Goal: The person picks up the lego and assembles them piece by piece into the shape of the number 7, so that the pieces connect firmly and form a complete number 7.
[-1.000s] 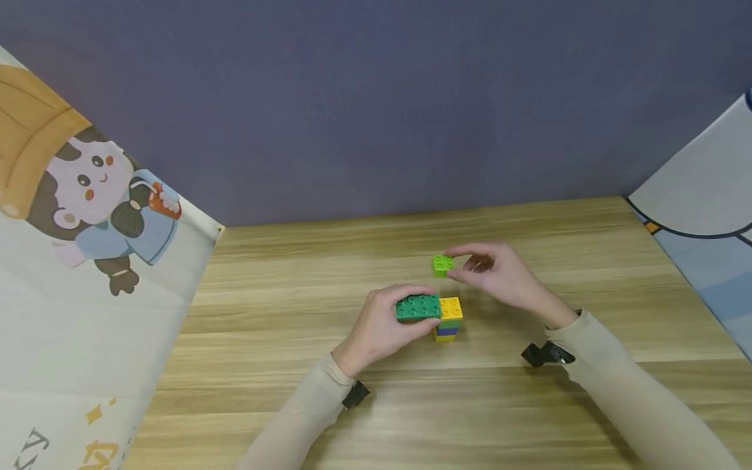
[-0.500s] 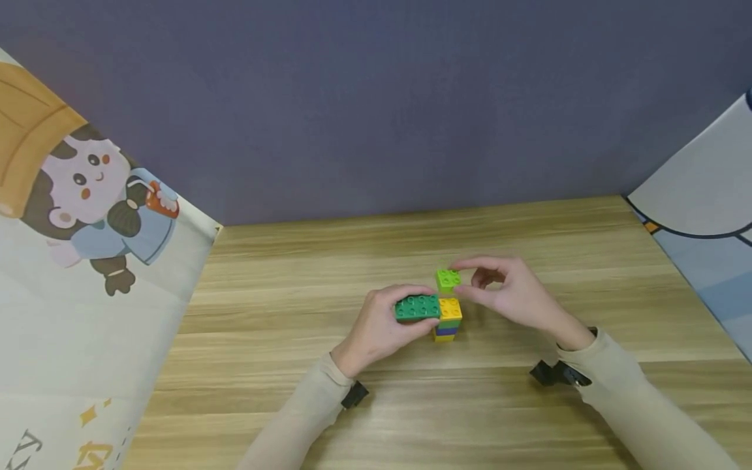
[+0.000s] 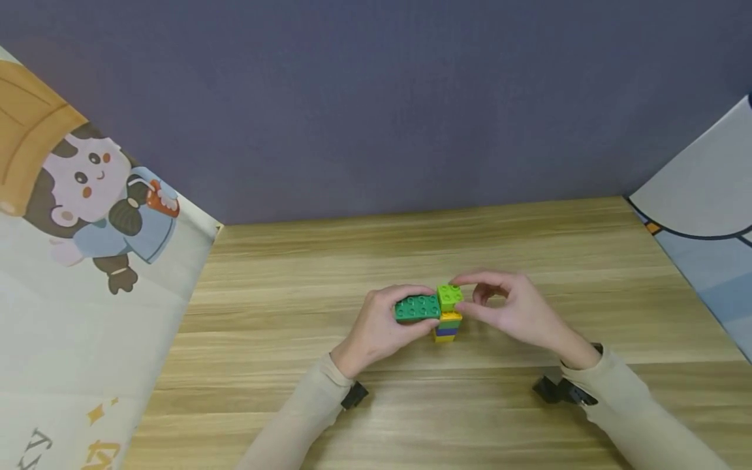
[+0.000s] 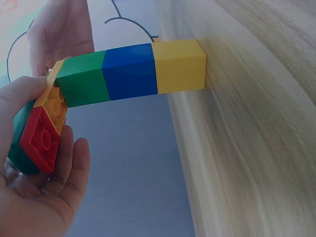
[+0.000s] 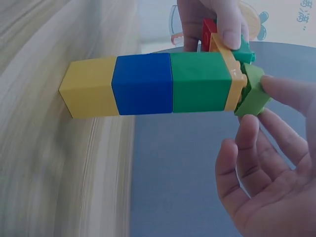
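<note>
A tower of toy building bricks stands upright on the wooden table: yellow brick (image 4: pixel 178 67) lowest, then blue brick (image 4: pixel 131 72), then green brick (image 4: pixel 83 79). An orange-yellow plate (image 5: pixel 230 74) caps it and juts out to the left. On that overhang sits a dark green brick (image 3: pixel 417 308); a red brick (image 4: pixel 37 143) shows below it. My left hand (image 3: pixel 376 329) grips this overhanging part between thumb and fingers. My right hand (image 3: pixel 511 307) pinches a lime green brick (image 5: pixel 253 91), which is tilted right at the studs on the tower's top.
The wood-grain table (image 3: pixel 282 261) runs back to a dark blue-grey wall panel (image 3: pixel 376 111). Cartoon-printed panels stand at the left (image 3: pixel 88 313) and the right. A black wrist camera (image 3: pixel 355 395) is strapped under the left sleeve, another (image 3: pixel 549 390) under the right.
My right hand has brought the lime green brick toward me, from behind the tower to over its yellow top. The left hand holds its place on the dark green brick.
</note>
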Motion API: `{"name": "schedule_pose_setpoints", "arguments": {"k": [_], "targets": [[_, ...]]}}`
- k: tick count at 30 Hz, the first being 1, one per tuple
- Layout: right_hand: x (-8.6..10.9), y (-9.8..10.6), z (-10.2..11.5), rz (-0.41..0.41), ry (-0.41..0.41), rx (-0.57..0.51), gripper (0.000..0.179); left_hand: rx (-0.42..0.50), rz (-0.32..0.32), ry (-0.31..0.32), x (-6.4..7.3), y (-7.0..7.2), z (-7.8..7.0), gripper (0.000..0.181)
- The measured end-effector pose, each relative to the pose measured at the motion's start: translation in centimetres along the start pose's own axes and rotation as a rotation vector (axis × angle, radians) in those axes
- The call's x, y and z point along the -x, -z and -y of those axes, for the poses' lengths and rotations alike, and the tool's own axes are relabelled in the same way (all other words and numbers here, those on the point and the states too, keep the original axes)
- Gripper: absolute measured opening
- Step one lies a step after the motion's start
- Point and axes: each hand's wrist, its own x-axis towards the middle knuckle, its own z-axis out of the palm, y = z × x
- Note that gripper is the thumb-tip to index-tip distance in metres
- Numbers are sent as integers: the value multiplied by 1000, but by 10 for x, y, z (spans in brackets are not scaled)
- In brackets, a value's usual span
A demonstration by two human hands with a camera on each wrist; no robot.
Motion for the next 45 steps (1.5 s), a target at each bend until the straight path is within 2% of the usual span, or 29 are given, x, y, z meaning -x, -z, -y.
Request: {"name": "schedule_pose_setpoints", "arguments": {"k": [11,26,38,45], "targets": [[10,-13,4,-47,68,-18,38,8,13,-15,8,2,1,39],[23,-28,6,-69,104,-46,40,-9,17,-26,19,4,3,39],[33,-42,10,-132,204,-59,44,4,38,-22,28,6,4,40],[37,-50,12,-156,260,-29,45,9,48,-30,33,7,6,40]]}}
